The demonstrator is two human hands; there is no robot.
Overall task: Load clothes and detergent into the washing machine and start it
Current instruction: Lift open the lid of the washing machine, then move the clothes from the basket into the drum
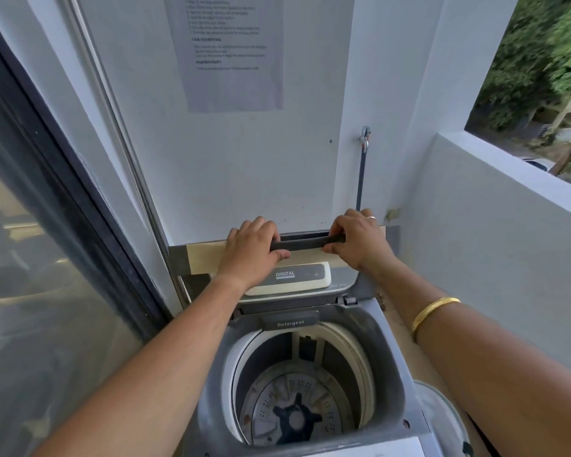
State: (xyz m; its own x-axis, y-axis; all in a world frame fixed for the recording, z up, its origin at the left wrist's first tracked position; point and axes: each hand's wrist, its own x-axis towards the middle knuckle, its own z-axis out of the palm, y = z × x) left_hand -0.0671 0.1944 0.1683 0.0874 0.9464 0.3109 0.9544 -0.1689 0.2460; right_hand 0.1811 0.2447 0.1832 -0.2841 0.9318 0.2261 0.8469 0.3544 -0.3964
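A grey top-loading washing machine (pixel 211 384) stands below me with its lid (pixel 297 278) folded up against the back wall. The drum (pixel 297 390) is open and holds no clothes; its dark agitator shows at the bottom. A flap marked "Detergent" (pixel 290 319) sits at the drum's rear rim. My left hand (pixel 249 250) and my right hand (pixel 356 240) both grip the dark handle bar (pixel 305 243) along the lid's upper edge. No clothes or detergent container are in view.
A glass sliding door (pixel 47 258) runs along the left. A printed sheet (pixel 231 51) hangs on the wall behind the machine. A tap with a hose (pixel 363 150) is at the right, and a low white parapet wall (pixel 491 225) closes the right side. A round white object (pixel 442 420) lies beside the machine.
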